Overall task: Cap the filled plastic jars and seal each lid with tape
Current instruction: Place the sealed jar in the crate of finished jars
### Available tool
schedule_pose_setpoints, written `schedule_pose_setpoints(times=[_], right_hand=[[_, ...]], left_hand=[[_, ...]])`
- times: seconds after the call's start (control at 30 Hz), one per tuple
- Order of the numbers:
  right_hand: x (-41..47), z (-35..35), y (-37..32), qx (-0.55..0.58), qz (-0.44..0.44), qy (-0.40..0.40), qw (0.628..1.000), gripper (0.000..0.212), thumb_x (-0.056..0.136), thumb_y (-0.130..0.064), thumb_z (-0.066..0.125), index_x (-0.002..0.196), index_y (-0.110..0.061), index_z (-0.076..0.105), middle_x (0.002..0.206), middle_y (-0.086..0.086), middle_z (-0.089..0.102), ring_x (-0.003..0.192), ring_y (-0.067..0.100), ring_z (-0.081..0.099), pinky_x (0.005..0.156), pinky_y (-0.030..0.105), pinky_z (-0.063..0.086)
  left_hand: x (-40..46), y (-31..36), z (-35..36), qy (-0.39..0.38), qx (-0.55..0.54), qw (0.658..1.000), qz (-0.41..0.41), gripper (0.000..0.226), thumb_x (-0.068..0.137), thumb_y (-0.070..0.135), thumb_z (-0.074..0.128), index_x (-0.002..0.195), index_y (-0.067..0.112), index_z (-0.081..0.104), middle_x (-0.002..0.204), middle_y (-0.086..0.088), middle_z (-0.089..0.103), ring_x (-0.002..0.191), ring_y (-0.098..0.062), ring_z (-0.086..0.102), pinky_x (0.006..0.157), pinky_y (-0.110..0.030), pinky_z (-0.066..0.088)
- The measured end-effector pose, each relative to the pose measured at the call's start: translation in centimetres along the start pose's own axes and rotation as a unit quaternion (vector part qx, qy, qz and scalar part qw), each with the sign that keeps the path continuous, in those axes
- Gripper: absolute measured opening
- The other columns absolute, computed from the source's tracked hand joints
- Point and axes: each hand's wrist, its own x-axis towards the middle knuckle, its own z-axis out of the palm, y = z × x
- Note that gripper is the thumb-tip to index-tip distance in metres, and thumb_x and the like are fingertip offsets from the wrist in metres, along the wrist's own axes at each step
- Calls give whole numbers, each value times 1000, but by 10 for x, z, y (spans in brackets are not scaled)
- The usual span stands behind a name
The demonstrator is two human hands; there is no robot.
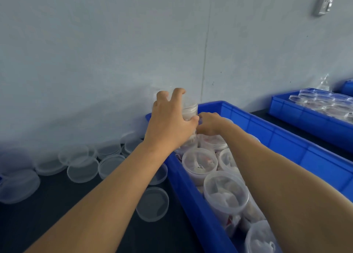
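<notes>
My left hand (170, 122) grips a clear plastic jar (189, 110) at the far left corner of the blue crate (286, 138), fingers spread over its top and thumb on its side. My right hand (209, 123) reaches in just right of that jar, fingers curled at its side; what it holds is hidden. Several filled jars with clear lids (225, 191) stand in the crate below my arms. Loose clear lids (83, 171) lie scattered on the dark table to the left. No tape is visible.
A second blue crate (298, 115) with several clear jars sits at the right, a third crate's corner (347, 87) behind it. A pale wall (114, 52) runs close behind the crates. One lid (152, 204) lies beside the near crate's left wall.
</notes>
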Motion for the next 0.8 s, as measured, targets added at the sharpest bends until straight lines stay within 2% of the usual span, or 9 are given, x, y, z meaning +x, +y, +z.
schedule_pose_setpoints(times=[0.13, 0.2, 0.3, 0.37, 0.47, 0.53, 0.6, 0.67, 0.8], right_hand=[[-1, -12, -2, -15, -14, -69, 997, 84, 83, -61, 69, 155, -25, 45, 159, 0, 47, 145, 30, 43, 118, 55, 38], [-5, -23, -2, 5, -20, -66, 998, 82, 87, -62, 68, 157, -28, 45, 163, -2, 43, 148, 29, 42, 120, 53, 37], [-13, -49, -11, 107, -43, 55, 992, 51, 101, -42, 60, 145, -18, 60, 150, 4, 59, 135, 28, 54, 116, 44, 43], [-27, -69, -23, 216, -56, 116, 968, 42, 104, -46, 52, 130, -16, 67, 131, 6, 69, 115, 26, 64, 101, 42, 50], [-57, -93, -47, 278, -101, 47, 954, 72, 89, -86, 43, 127, -29, 65, 122, -2, 68, 102, 17, 68, 80, 38, 55], [-74, -95, -65, 189, -129, 12, 973, 108, 61, -107, 44, 141, -36, 55, 128, -12, 62, 104, 13, 66, 80, 38, 59], [-84, -92, -80, 79, -130, 15, 988, 135, 45, -110, 52, 158, -39, 34, 132, -11, 56, 103, 14, 67, 85, 40, 59], [-86, -86, -89, 17, -128, 27, 991, 136, 49, -102, 61, 163, -38, 23, 128, -8, 57, 94, 16, 69, 81, 41, 61], [-84, -81, -97, -1, -96, 46, 994, 118, 63, -83, 69, 160, -33, 24, 115, -4, 56, 83, 19, 65, 69, 39, 62]], left_hand=[[-7, -8, 3, 0, -56, 997, -48, 96, 82, 51, 81, 157, 32, 23, 137, -1, 42, 89, -2, 53, 60, -7, 34], [-14, -14, 6, -3, -101, 993, -58, 105, 81, 47, 84, 158, 37, 13, 138, -3, 49, 91, -4, 51, 64, -5, 32], [-21, -22, 9, -6, -181, 981, -76, 112, 77, 41, 87, 156, 46, 7, 131, -2, 58, 110, -16, 60, 75, -15, 41], [-25, -27, 10, -12, -210, 974, -88, 114, 76, 41, 89, 157, 48, 8, 130, 9, 56, 111, -4, 58, 74, -9, 41], [-34, -32, 14, -19, -206, 974, -96, 100, 77, 48, 89, 154, 33, 27, 112, 27, 54, 95, 12, 58, 71, 1, 44], [-36, -34, 16, -6, -190, 977, -93, 72, 79, 49, 87, 135, 32, 46, 105, 29, 56, 94, 10, 58, 77, -6, 45], [-37, -33, 18, -2, -189, 978, -90, 56, 80, 49, 86, 119, 39, 46, 100, 30, 58, 93, 16, 57, 74, -5, 43], [-38, -31, 18, -12, -195, 977, -79, 54, 82, 49, 85, 119, 40, 47, 101, 30, 60, 93, 21, 55, 71, -1, 42], [-38, -34, 15, -39, -192, 979, -61, 51, 82, 56, 79, 122, 43, 50, 106, 29, 62, 100, 22, 55, 69, -2, 43]])
